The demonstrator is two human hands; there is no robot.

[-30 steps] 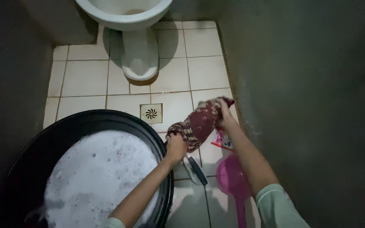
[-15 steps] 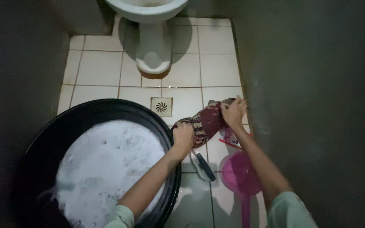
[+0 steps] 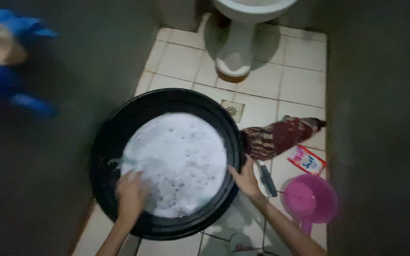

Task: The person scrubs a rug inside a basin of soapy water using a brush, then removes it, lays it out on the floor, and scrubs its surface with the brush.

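A wide black basin [image 3: 119,137] sits on the tiled floor [image 3: 186,61], filled almost to the brim with white soap foam [image 3: 179,161]. The left hand [image 3: 130,192] is sunk into the foam at the basin's near left side; its fingers are buried in the suds, so I cannot tell whether its grip is closed on anything. The right hand [image 3: 245,179] rests on the basin's right rim, fingers spread open and pressed against the edge, holding nothing else.

Just right of that hand a scrubbing brush [image 3: 264,178] with a dark handle lies on the floor. Farther right is a pink plastic dipper [image 3: 309,200], and a little beyond it a small red and white sachet [image 3: 306,160]. A wet, rolled maroon patterned cloth [image 3: 281,136] lies on the tiles right of the basin, touching or nearly touching its rim. A square floor drain [image 3: 232,110] sits just past the basin's far edge, and a white toilet [image 3: 243,42] stands farther back. A blurred blue object [image 3: 10,61] shows at the far left against the dark wall.
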